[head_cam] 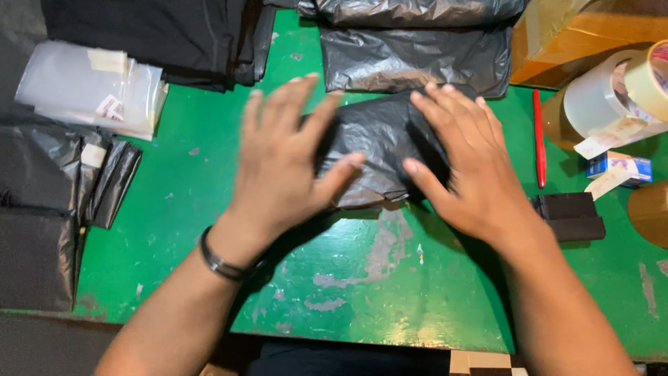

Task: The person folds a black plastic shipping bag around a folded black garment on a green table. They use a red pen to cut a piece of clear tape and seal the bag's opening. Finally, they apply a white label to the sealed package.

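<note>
A small parcel wrapped in black plastic (379, 139) lies on the green table (188, 202) in the middle. My left hand (282, 160) lies flat on its left part, fingers spread and blurred by motion. My right hand (463, 160) presses flat on its right part, thumb pointing toward the left hand. Neither hand grips the parcel; both rest on top. A dark band circles my left wrist.
More black plastic bags (417, 59) lie behind the parcel, and others (49, 202) at the left edge. Clear plastic sleeves (90, 87) sit far left, dark folded cloth (153, 35) at back. At right: a red pen (539, 139), tape rolls (605, 97), a cardboard box (584, 35), a dark block (570, 216).
</note>
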